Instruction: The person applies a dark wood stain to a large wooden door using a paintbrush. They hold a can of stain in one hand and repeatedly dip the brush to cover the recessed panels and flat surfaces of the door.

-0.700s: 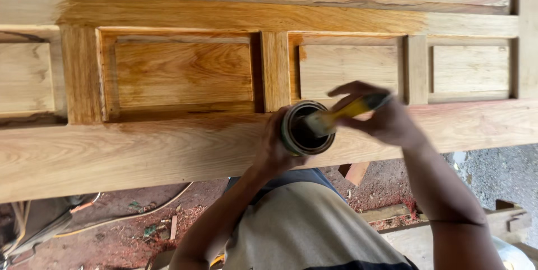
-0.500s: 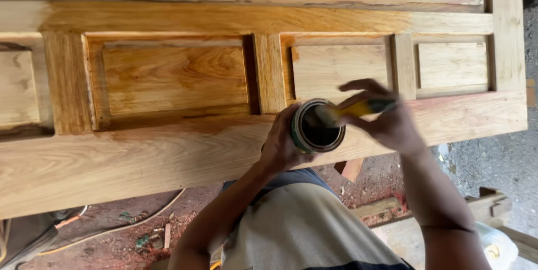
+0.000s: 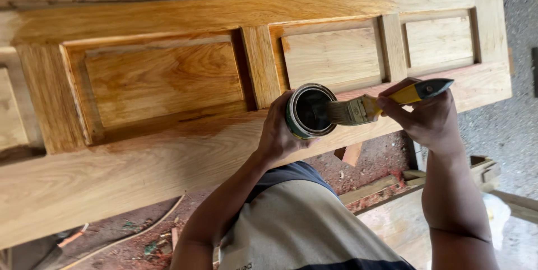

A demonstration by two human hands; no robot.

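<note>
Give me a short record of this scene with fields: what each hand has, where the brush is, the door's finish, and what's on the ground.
left hand: left hand grips a small round can, tilted with its open mouth toward the camera
right hand: right hand holds a yellow-handled brush
brush: bristles at the can's mouth, dipped at the rim
work surface: panelled wooden door lying flat
finish: left panel darker and glossy, right panels paler
ground: reddish dirt with wood scraps below the door's edge

wooden door: 1 | recessed panels: 4 | tin can: 1 | paintbrush: 1 | hands: 2
</note>
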